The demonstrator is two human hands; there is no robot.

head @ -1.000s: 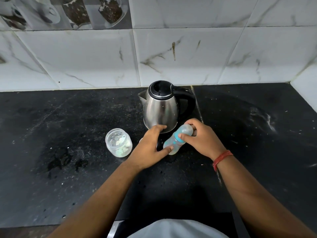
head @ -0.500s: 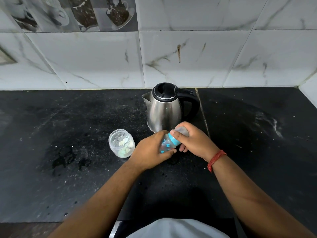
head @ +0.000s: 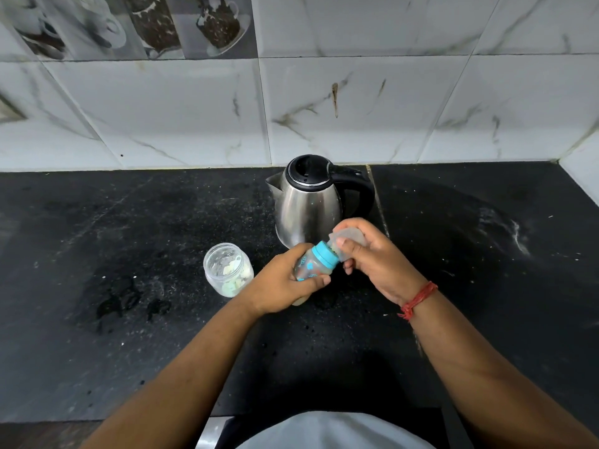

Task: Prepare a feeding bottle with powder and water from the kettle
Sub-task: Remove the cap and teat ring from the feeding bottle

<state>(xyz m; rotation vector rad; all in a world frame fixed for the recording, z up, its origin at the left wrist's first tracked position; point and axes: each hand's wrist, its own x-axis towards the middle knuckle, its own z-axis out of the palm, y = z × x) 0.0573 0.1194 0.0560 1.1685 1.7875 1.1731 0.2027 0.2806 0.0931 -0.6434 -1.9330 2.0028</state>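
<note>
A small feeding bottle (head: 312, 265) with a blue collar and blue prints is tilted to the right above the black counter. My left hand (head: 285, 283) grips its body. My right hand (head: 372, 257) is closed on the clear cap (head: 348, 236) at the bottle's top, just off the blue collar. A steel kettle (head: 308, 205) with a black lid and handle stands right behind my hands, spout to the left. A clear jar (head: 228, 268) holding pale powder stands open to the left of my left hand.
The black stone counter (head: 129, 241) runs to a marble-tiled wall (head: 356, 108) at the back and right. Wet patches and white specks mark the counter left of the jar. A white smear lies at the right.
The bottle has been lifted and tilted further. My right hand has drawn the clear cap away from the blue collar, which now shows fully. The view has shifted slightly.
</note>
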